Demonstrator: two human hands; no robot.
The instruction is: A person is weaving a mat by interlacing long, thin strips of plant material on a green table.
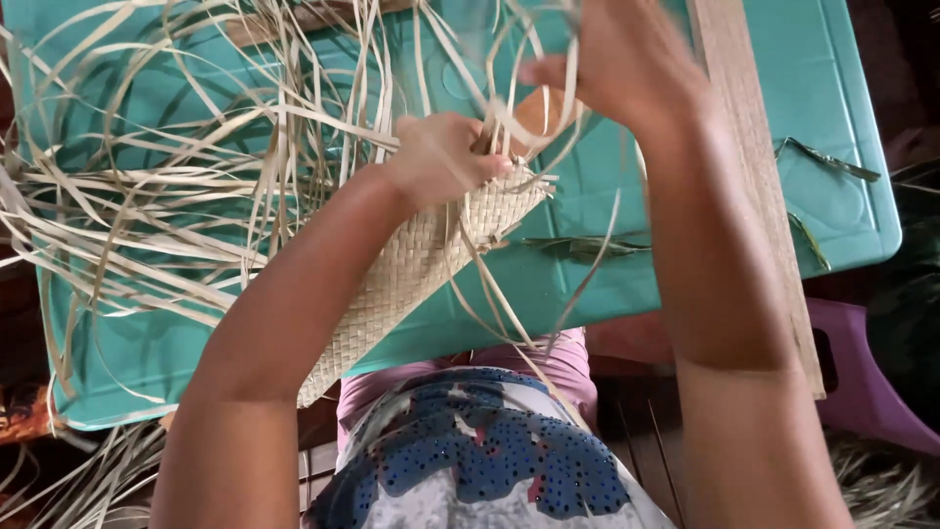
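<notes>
Head view: a narrow pale-tan woven palm-leaf mat strip (411,284) runs from the person's lap up onto the turquoise plastic bench (832,88). Its unfinished end sits under the left hand (446,157), which is clenched over it, seemingly to keep the weave from loosening. Just above, the right hand (617,64), blurred, pinches loose pale leaf strands (176,147), which fan out leftwards. A long wooden plank (754,167) lies beyond the right forearm.
</notes>
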